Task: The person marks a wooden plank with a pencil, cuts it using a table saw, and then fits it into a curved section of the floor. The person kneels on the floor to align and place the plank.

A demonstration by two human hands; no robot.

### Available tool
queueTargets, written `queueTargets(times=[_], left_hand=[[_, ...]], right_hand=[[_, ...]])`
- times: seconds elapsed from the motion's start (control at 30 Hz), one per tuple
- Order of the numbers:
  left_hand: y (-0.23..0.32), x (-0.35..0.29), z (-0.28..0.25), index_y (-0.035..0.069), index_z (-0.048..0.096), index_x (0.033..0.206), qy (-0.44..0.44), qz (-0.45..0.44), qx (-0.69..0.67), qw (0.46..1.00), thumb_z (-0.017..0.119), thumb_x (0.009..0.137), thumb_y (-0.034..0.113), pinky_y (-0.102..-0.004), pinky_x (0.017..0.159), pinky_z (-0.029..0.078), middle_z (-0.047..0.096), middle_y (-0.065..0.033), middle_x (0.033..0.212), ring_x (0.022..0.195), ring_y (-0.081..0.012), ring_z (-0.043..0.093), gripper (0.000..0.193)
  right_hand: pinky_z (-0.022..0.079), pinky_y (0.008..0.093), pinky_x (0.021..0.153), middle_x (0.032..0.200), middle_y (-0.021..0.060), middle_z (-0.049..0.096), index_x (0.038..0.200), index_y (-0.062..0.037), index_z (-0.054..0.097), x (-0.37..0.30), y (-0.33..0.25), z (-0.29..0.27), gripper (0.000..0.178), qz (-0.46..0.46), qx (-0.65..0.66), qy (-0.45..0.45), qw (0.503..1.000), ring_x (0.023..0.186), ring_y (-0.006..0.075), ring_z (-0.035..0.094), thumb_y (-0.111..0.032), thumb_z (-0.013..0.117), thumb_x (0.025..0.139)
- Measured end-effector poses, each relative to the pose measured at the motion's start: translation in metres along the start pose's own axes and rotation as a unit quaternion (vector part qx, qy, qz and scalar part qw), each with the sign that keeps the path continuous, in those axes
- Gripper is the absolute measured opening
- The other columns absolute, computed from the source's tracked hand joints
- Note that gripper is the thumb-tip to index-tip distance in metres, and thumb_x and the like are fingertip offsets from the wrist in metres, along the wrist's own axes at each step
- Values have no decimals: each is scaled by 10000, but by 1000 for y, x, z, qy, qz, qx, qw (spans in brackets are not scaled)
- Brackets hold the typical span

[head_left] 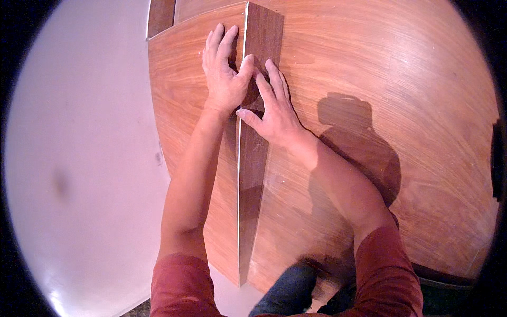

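Note:
A long wood-grain panel runs away from me, with a thin pale strip along its right edge. Beside that strip is a darker brown face, which meets a broad wood-grain surface on the right. My left hand is open on the panel with fingers spread, its thumb reaching over the pale edge. Lower and to the right, my right hand is also open, fingers over the dark face and the wood beside it, its thumb at the edge. Neither hand holds anything.
A smooth pale surface fills the left side, with a dark smudge on it. My arms and head cast a shadow on the right-hand wood. A dark object shows at the far right rim. My trousered leg is at the bottom.

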State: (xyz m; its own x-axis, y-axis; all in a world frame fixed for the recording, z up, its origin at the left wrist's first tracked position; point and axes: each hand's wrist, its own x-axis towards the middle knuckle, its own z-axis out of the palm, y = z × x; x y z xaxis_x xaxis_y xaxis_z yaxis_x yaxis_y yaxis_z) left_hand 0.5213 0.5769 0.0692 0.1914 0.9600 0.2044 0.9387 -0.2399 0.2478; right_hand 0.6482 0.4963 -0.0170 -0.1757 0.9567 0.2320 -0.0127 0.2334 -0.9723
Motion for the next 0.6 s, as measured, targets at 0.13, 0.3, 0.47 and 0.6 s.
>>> queueTargets(times=[0.13,0.3,0.47,0.6], left_hand=[[7,3,-2,86,517,1482,2,-4,-6,1000,725,853,217,-527,1225,230,385,-250,1589,1492,-430,317,676],[4,-2,-6,66,502,1484,2,13,-14,1000,724,855,187,-523,1228,228,374,-240,1597,1495,-428,309,678],[18,0,-8,66,490,1489,-17,-5,12,1000,736,852,190,-545,1228,212,371,-242,1596,1488,-434,309,693],[25,6,-13,28,487,1479,-28,-12,-9,999,715,885,132,-484,1239,265,347,-237,1612,1509,-389,311,645]], right_hand=[[214,587,1227,1623,356,178,1528,37,376,3,1,-5,868,6,11,-6,1000,1494,534,203,-490,701,920],[264,531,1224,1586,326,310,1482,48,433,20,3,-16,669,51,63,61,995,1470,483,319,-359,633,990],[392,461,1163,1487,291,495,1436,39,502,75,27,-22,504,-1,13,180,984,1417,427,449,-257,569,1033],[438,452,1119,1386,252,598,1379,-1,577,151,49,-47,436,-65,7,188,980,1322,405,545,-268,572,1034]])
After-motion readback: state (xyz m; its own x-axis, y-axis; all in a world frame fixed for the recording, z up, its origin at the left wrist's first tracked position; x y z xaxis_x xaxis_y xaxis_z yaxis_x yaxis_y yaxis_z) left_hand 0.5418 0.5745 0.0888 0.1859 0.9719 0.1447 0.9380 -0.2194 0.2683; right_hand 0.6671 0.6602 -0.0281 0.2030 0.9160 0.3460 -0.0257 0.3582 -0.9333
